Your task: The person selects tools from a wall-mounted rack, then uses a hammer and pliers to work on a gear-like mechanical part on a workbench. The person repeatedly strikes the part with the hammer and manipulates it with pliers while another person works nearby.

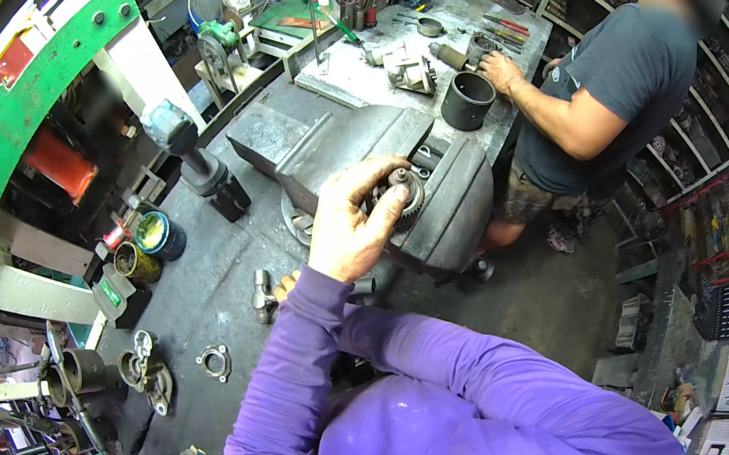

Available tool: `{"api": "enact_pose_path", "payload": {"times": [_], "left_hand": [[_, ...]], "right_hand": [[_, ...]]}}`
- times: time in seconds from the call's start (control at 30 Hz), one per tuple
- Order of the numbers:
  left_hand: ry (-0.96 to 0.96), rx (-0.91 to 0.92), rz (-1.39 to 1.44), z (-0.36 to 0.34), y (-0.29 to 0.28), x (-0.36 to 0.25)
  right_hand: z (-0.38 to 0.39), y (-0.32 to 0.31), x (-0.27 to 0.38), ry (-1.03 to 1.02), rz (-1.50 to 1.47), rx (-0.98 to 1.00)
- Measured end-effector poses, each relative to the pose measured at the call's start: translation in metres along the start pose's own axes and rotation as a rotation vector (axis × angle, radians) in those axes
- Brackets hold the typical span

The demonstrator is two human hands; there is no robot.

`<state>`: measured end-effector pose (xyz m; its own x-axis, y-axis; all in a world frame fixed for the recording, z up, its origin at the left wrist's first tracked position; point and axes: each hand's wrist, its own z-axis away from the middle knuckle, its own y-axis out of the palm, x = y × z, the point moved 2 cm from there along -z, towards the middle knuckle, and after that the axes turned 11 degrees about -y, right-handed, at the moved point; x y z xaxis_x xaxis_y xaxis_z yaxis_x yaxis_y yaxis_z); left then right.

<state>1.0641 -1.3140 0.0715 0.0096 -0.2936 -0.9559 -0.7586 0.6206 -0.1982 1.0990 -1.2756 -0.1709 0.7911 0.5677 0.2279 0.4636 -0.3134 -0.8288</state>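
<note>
Left hand (348,230) clasps toothed gear (404,191) atop bench vise (394,173); right hand hidden. Seating step; next needs square alignment.

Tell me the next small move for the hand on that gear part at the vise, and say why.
Probably seat the gear part more squarely in the bench vise before letting go. The left hand grips it from above, right at the vise's top, so the part looks hand-supported rather than clamped. The right hand is hidden, apart from fingertips near a small metal piece.
</note>
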Motion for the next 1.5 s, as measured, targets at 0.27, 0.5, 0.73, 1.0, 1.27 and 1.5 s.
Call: {"api": "enact_pose_path", "payload": {"times": [0.27, 0.5, 0.73, 1.0, 1.27, 1.5], "left_hand": [[0.017, -0.051, -0.068, 0.000, 0.006, 0.005], [0.055, -0.208, -0.078, 0.004, 0.018, 0.005], [-0.069, -0.236, -0.155, 0.008, 0.020, -0.003], [-0.222, -0.334, -0.385, 0.014, 0.033, -0.035], [-0.241, -0.589, -0.636, 0.030, 0.057, -0.034], [-0.269, -0.358, -0.735, 0.022, 0.035, -0.039]], "right_hand": [[0.061, -0.085, -0.005, 0.137, -0.214, 0.280], [0.186, -0.184, -0.019, 0.641, -0.359, 0.259], [0.320, -0.204, -0.087, 0.906, -0.331, 0.841], [0.368, -0.246, -0.196, 1.027, -0.299, 0.612], [0.263, -0.310, -0.242, 0.750, -0.318, -0.013], [0.093, -0.391, -0.201, 0.329, -0.354, -0.349]]}}
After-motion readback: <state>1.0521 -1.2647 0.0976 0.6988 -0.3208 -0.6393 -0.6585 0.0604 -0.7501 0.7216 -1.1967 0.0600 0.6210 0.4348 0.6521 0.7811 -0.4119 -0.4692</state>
